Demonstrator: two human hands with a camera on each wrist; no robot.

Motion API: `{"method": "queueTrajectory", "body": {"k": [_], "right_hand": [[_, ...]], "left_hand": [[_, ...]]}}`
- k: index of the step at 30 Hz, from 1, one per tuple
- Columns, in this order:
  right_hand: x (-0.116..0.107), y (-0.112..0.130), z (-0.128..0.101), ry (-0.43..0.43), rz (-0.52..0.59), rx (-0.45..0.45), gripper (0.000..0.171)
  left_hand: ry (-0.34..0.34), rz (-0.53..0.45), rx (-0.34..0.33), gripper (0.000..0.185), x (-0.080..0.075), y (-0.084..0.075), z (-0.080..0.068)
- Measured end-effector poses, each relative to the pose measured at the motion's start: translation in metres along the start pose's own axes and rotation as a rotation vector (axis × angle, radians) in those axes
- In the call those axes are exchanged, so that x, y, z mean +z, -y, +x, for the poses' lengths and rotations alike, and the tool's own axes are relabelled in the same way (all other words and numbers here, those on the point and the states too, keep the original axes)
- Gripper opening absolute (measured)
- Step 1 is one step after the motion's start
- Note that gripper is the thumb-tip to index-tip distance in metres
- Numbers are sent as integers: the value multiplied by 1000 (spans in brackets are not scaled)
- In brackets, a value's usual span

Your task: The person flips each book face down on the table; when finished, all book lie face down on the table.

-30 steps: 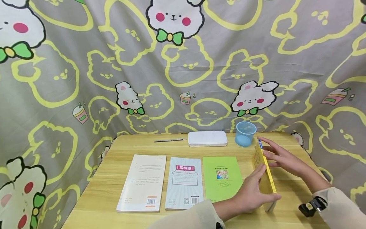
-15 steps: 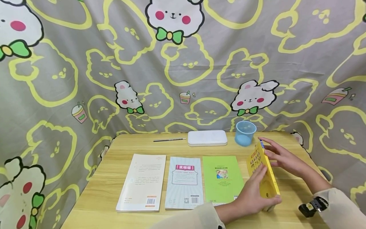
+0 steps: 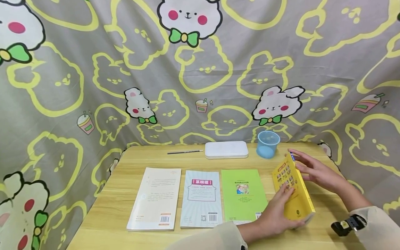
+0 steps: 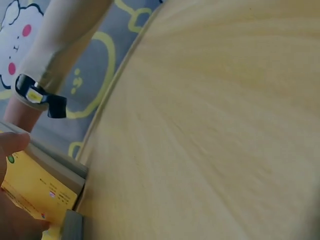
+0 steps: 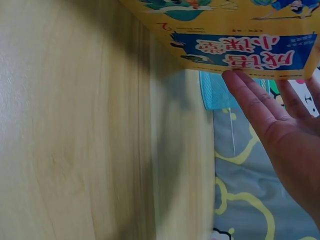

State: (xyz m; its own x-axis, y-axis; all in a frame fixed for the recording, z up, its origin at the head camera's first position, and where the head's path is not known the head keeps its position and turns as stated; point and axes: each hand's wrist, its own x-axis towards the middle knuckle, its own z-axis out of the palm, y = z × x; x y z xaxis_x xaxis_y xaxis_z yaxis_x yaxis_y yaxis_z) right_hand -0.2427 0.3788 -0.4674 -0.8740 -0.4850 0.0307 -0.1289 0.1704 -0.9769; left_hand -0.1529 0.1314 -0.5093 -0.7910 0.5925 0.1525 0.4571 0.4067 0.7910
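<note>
Head view, item one: left hand (image 3: 276, 215), fingers laid on the upper cover of a yellow book (image 3: 293, 192) with the thumb at its near lower corner, gripping it. Item two: right hand (image 3: 315, 172), fingers straight and spread, tips against the book's far cover; right wrist view confirms fingertips (image 5: 240, 87) touching the blue title band, nothing clasped.

Yellow book: tilted between upright and flat, leaning right, near the right edge of the tabletop (image 3: 125, 194).

Progress, as judged: three books already lie flat in a row along the front edge — cream book (image 3: 156, 198), pale blue book (image 3: 201, 198), green book (image 3: 243, 194). The yellow one is not yet flat beside them.

Back edge: white case (image 3: 226, 150), pen (image 3: 185, 152), blue plastic cup (image 3: 268, 144).

Surround: cartoon-rabbit cloth (image 3: 93, 69).
</note>
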Motion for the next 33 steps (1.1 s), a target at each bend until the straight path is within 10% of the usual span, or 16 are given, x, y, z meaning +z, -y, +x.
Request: {"method": "queueTrajectory", "body": {"k": [33], "right_hand": [[-42, -15, -29, 133, 134, 42, 68]], "left_hand": [[151, 381, -52, 84, 16, -1, 4]]}}
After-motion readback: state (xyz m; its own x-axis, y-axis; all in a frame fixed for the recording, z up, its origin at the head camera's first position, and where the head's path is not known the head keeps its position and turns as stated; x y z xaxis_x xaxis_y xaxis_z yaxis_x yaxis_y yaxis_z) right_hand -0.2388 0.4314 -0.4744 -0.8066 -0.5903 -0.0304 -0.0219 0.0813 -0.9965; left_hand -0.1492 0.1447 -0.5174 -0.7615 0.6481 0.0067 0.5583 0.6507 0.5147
